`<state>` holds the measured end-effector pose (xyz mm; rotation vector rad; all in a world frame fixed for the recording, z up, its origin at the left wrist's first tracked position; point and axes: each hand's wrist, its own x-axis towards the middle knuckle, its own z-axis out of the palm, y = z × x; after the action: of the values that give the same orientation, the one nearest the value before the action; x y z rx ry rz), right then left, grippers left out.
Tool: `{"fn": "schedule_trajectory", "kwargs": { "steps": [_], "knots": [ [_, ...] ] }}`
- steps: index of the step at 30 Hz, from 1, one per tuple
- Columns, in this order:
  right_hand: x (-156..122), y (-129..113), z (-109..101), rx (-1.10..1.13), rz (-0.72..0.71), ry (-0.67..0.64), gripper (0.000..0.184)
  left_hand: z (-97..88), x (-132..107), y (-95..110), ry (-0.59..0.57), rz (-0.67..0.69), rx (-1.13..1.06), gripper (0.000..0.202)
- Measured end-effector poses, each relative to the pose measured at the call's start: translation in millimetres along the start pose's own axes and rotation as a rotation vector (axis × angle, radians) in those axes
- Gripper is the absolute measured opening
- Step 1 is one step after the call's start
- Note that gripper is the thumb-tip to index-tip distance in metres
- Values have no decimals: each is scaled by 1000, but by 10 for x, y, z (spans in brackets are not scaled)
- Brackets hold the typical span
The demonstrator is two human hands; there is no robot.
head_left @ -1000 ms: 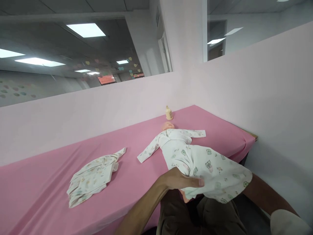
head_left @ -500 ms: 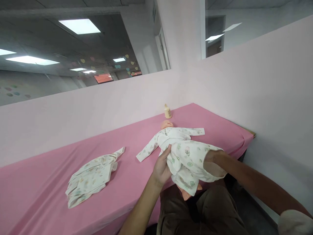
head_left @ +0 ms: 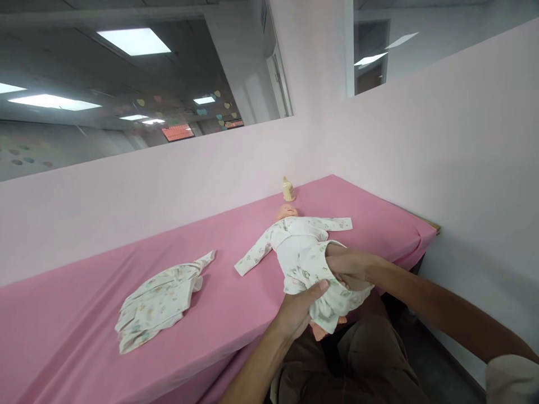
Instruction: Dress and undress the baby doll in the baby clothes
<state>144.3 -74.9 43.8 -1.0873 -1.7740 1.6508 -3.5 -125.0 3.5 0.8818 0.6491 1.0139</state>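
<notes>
A baby doll [head_left: 287, 211] lies on its back in a white printed long-sleeved top [head_left: 290, 231], both sleeves spread out. Over its lower body sit white printed baby pants [head_left: 307, 270], bunched, with the doll's orange feet [head_left: 322, 330] showing below. My left hand [head_left: 298, 311] is closed on the pants, thumb on top and fingers underneath. My right hand [head_left: 347, 262] reaches inside an open end of the pants; its fingertips are mostly hidden by cloth.
A second white printed garment [head_left: 158, 303] lies crumpled to the left on the pink-covered table [head_left: 236, 331]. Behind the doll's head stands a pale yellow bottle [head_left: 288, 189]. Pale walls [head_left: 471, 134] with windows border the back and right. My legs [head_left: 362, 359] are at the front edge.
My right hand has pushed deeper through the pants, toward the left, and the cloth has bunched up. My left hand has slid down along the pants, nearer the doll's feet.
</notes>
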Motion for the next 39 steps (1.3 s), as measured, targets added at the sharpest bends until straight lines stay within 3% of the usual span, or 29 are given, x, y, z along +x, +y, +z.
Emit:
{"fn": "schedule_trajectory", "kwargs": {
  "steps": [3, 6, 8, 11, 14, 16, 19, 22, 26, 28, 31, 35, 39],
  "knots": [
    [-32, -24, -3, -52, 60, -274, 28, 74, -145, -40, -90, -48, -115, 41],
    [-75, -42, 9, -105, 60, -356, 26, 54, -358, -16, -181, -80, -336, 23],
    [-139, -25, 31, -185, 21, -416, 26, -29, -531, 77, -203, 19, -503, 10],
    [-299, 40, 79, -369, -37, -644, 28, -197, -767, 256, -116, 220, -656, 16],
    [-456, 112, 128, -475, -51, -777, 28, -324, -907, 269, 13, 147, -756, 30],
    [-513, 163, 141, -504, 6, -800, 28, -378, -950, 104, 139, 67, -808, 36],
    [-525, 254, 111, -557, 41, -830, 30, -449, -972, -357, 385, -21, -828, 36],
    [-474, 352, 61, -637, -71, -736, 28, -525, -954, -841, 499, -100, -839, 29],
    [-290, 464, 85, -965, -338, -277, 23, -582, -872, -1153, 461, -147, -817, 22],
    [-155, 506, 136, -1108, -452, -172, 20, -570, -824, -1170, 459, -155, -795, 19],
    [35, 545, 225, -1227, -534, -140, 19, -505, -771, -1131, 454, -152, -797, 19],
    [138, 577, 344, -1175, -445, -30, 19, -384, -729, -1056, 420, -67, -785, 27],
    [54, 597, 440, -1008, -392, -49, 22, -276, -668, -978, 378, -29, -765, 28]
  ]
}}
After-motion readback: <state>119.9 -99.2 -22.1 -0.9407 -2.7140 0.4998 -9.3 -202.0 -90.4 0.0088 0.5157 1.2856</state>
